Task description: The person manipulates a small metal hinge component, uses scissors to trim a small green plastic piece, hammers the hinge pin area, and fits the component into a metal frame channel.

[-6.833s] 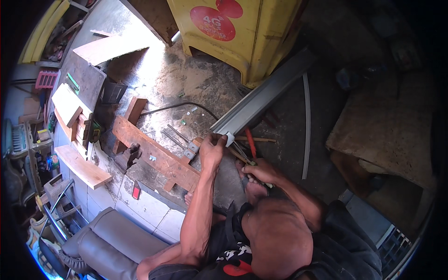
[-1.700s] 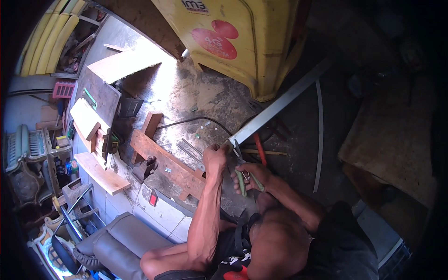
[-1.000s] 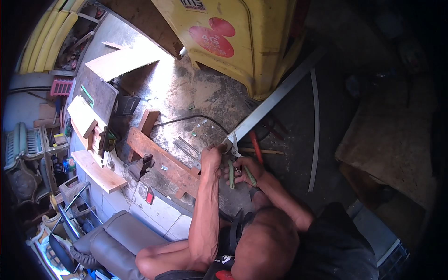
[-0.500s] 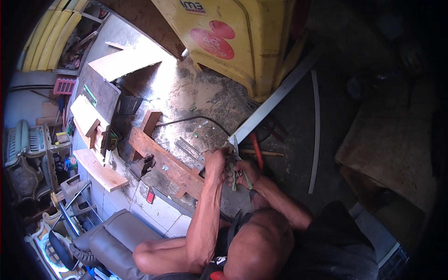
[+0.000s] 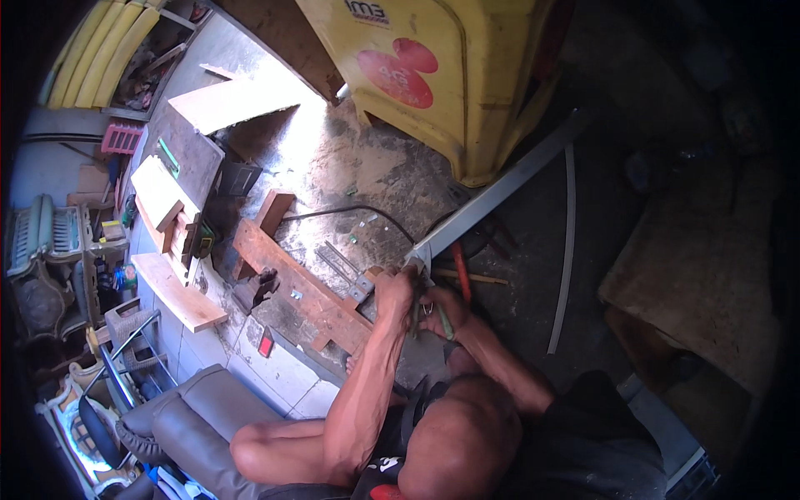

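My left hand [image 5: 394, 292] is closed at the near end of a long silver metal channel [image 5: 500, 193], which slants away to the upper right. Close beside it, my right hand [image 5: 448, 310] grips a pair of green-handled snips [image 5: 446, 321]. The handles stand somewhat apart, with a wire spring visible between them. The snips' jaws meet the channel's end, but fingers largely hide them. Left of my hands lies a reddish-brown wooden beam [image 5: 287, 271] with a metal bracket [image 5: 360, 288] at its near end.
A large yellow plastic panel [image 5: 433, 75] stands beyond the channel. On the right lies a thin pale strip [image 5: 565, 250]. A red-handled tool [image 5: 461, 271] rests by my hands. Light boards [image 5: 179, 296] and a grey cushioned seat [image 5: 208, 417] are at left.
The view has shifted slightly. My left hand has come closer over the channel's end, and the snips' handles have turned a little within my right hand.
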Demonstrator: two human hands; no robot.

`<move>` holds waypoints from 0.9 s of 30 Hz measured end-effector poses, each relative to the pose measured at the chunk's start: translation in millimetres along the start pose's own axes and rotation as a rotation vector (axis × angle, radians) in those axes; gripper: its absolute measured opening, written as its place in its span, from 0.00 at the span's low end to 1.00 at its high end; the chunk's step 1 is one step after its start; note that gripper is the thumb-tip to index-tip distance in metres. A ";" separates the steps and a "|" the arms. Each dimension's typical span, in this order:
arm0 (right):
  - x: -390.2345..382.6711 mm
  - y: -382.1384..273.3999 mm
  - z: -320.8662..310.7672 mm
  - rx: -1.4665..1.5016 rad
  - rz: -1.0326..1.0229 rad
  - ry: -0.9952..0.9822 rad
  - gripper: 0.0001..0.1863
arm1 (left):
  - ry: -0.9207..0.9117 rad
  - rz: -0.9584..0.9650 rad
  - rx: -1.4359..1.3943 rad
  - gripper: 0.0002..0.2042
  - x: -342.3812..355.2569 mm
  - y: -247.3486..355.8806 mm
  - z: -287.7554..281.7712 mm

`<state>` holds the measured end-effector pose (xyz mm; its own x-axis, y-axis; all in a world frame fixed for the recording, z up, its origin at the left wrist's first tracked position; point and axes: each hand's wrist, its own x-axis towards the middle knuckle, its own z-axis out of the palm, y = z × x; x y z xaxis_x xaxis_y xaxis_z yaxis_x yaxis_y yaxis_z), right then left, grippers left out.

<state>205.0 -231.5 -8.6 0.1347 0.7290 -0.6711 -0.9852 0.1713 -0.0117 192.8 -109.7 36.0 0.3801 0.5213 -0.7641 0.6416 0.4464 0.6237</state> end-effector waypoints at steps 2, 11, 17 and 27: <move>2.0 -1.5 -10.0 0.004 0.010 -0.048 0.17 | -0.027 -0.043 -0.057 0.12 -0.1 2.1 5.2; 16.8 8.3 -35.6 0.144 0.211 -0.325 0.10 | -0.039 -0.119 0.041 0.10 2.6 11.4 -6.6; 14.8 8.0 -43.4 0.159 0.216 -0.402 0.09 | 0.056 -0.022 0.141 0.09 29.8 31.6 -18.6; -54.6 -27.2 -88.3 0.145 -0.195 -0.078 0.19 | -0.305 0.249 -0.127 0.10 -9.3 86.1 -64.9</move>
<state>215.1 -334.4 -37.1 0.3343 0.7206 -0.6074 -0.9148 0.4030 -0.0255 201.3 -28.9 107.5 0.7053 0.3938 -0.5894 0.4251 0.4304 0.7963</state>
